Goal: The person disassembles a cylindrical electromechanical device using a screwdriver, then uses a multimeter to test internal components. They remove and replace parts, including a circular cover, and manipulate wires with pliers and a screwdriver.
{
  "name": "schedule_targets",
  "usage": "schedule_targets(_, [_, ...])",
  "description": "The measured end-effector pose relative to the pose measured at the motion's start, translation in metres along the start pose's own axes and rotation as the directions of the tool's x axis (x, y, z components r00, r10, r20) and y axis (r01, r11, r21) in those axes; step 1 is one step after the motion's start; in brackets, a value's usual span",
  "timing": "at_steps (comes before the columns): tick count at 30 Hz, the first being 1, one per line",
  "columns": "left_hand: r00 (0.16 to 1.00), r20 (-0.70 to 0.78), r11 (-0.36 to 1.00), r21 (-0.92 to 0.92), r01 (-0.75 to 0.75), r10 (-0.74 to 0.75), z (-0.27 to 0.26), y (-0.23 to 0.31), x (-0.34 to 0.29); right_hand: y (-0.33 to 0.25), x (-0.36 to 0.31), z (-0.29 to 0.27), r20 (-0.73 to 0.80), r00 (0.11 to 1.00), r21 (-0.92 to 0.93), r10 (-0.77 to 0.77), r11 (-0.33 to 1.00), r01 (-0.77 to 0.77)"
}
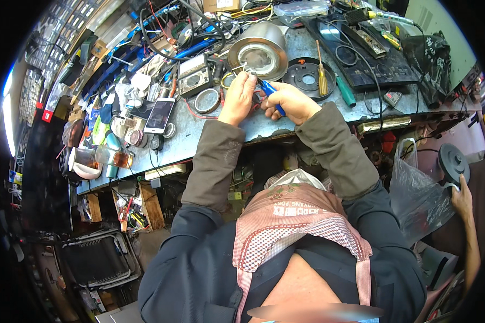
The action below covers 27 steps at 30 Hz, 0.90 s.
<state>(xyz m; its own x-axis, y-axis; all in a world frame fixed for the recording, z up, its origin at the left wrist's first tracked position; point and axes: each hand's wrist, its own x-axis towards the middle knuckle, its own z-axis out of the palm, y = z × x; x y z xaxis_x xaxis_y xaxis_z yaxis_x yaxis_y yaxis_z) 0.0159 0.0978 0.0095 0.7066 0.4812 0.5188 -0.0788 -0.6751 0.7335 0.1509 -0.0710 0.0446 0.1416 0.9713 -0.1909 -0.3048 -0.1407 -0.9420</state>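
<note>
My right hand (293, 103) is closed around blue-handled pliers (272, 96), their jaws pointing up and left toward my left fingertips. My left hand (238, 99) is closed too, its fingers pinched together at a thin white wire (244, 69); exactly how it grips the wire is hard to see. Just beyond both hands a steel kettle (272, 40) lies tipped, its round underside facing me. A black round base (293, 81) lies right of the kettle, with a yellow-handled screwdriver (322, 78) across it. Left of my left hand sits a metal ring (195, 102).
An analog multimeter (194, 81) and a phone (160, 116) lie left on the blue workbench (199, 139). A green-handled tool (346, 92) lies right, near a black panel (369, 62). Another person's hand (461, 196) holds a black disc (452, 161) beside a plastic bag (415, 188).
</note>
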Motion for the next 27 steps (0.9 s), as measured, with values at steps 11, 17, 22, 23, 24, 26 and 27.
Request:
schedule_targets(11, [0.958, 0.246, 0.91, -0.345, 0.231, -0.15, -0.026, -0.011, 0.004, -0.018, -0.003, 0.001, 0.053, 0.998, -0.227, -0.039, 0.973, 0.05])
schedule_targets(17, [0.946, 0.175, 0.813, -0.484, 0.323, -0.272, -0.014, -0.006, 0.003, 0.007, 0.011, -0.001, -0.045, 0.996, -0.002, -0.078, 0.997, 0.078])
schedule_targets(22, [0.952, -0.239, 0.959, -0.251, 0.13, -0.192, 0.027, 0.011, 0.006, 0.036, 0.022, 0.045, -0.361, 0.889, 0.108, -0.281, 0.935, 0.339])
schedule_targets(23, [0.972, -0.145, 0.949, -0.284, 0.14, -0.187, 0.023, 0.009, 0.008, 0.035, 0.023, 0.038, -0.318, 0.926, 0.164, -0.205, 0.95, 0.266])
schedule_targets(24, [0.982, -0.047, 0.935, -0.319, 0.157, -0.181, 0.013, 0.017, 0.013, 0.028, 0.017, 0.029, -0.271, 0.954, 0.217, -0.124, 0.958, 0.186])
schedule_targets(26, [0.989, 0.139, 0.968, -0.239, 0.08, -0.048, -0.023, -0.019, 0.02, 0.016, 0.01, 0.022, -0.16, 0.987, 0.215, -0.025, 0.975, 0.06])
schedule_targets(27, [0.961, 0.261, 0.973, -0.181, 0.14, -0.09, -0.037, -0.012, 0.023, 0.012, 0.009, 0.016, -0.117, 0.993, 0.222, 0.013, 0.975, 0.013])
